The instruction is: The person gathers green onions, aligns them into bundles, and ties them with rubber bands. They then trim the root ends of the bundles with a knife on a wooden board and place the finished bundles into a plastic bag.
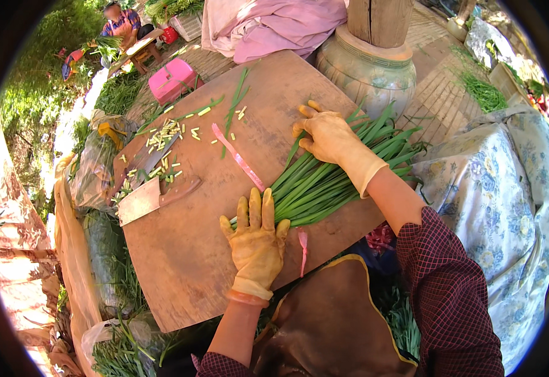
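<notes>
A bundle of long green garlic chives [325, 191] lies across the brown wooden board [186, 270], leaves spread toward the right edge. My left hand [254, 242], in a yellow rubber glove, is laid over the bundle's stem end with its fingers stretched out. Across the top of the leaves rests my right hand [331, 135], gloved alike, its fingers apart. A pink tie strip [240, 157] runs on the board beyond my left hand and under the bundle. Its other end [303, 251] shows on the near side.
A cleaver [141, 202] lies at the board's left among cut stem pieces [164, 135]. Beyond the board stand a pink box [173, 80] and a large glazed pot [369, 69]. Flowered cloth [475, 182] covers something at right. Another person [122, 28] sits far left.
</notes>
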### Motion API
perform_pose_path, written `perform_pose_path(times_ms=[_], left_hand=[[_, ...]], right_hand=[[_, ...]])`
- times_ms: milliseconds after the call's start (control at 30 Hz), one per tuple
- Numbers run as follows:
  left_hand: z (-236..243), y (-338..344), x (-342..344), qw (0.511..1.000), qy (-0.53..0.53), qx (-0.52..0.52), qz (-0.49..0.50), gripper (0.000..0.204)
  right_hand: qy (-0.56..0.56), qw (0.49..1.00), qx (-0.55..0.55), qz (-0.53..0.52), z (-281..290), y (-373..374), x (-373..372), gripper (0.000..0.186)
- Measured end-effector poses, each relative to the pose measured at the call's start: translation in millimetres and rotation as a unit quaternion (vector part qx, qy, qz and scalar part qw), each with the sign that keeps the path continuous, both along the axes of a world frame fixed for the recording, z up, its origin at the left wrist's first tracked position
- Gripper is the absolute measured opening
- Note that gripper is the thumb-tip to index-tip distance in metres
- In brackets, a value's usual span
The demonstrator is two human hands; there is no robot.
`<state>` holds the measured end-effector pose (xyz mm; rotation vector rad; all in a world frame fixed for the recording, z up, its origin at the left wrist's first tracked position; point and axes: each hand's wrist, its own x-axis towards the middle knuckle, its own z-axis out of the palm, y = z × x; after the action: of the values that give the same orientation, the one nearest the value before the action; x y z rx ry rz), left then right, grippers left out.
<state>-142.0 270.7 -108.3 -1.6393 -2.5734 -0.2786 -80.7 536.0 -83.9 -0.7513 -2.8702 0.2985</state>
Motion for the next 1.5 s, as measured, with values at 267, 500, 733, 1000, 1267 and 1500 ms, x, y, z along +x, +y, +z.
perform_pose_path(times_ms=[267, 500, 733, 1000, 1267, 1500], left_hand=[[1.2, -0.5, -1.6, 1.000, -0.009, -0.011, -0.005, 0.062], [-5.7, -0.2, 0.0, 1.000, 0.011, -0.005, 0.008, 0.064], [-4.3, 2.4, -3.3, 1.000, 0.014, 0.021, 0.013, 0.057], [-4.6, 1.7, -6.8, 0.992, -0.056, 0.113, 0.018, 0.053], [-2.3, -60.4, -12.4, 0.970, -0.186, 0.126, 0.094, 0.066], [40.8, -124.6, -3.3, 0.931, -0.138, 0.316, 0.119, 0.067]], right_hand=[[0.094, 0.994, -0.043, 0.029, -11.9, 23.5, 11.5, 0.012], [0.438, 0.862, -0.166, -0.194, 41.7, 59.4, 37.9, 0.045], [0.283, 0.951, -0.029, 0.117, 15.9, -104.6, 33.7, 0.044], [0.207, 0.975, -0.022, 0.081, -34.4, -120.1, 23.9, 0.035], [0.171, 0.978, 0.026, 0.115, -44.4, -112.8, 28.7, 0.035], [0.066, 0.985, 0.010, 0.159, -13.7, -104.4, 21.8, 0.041]])
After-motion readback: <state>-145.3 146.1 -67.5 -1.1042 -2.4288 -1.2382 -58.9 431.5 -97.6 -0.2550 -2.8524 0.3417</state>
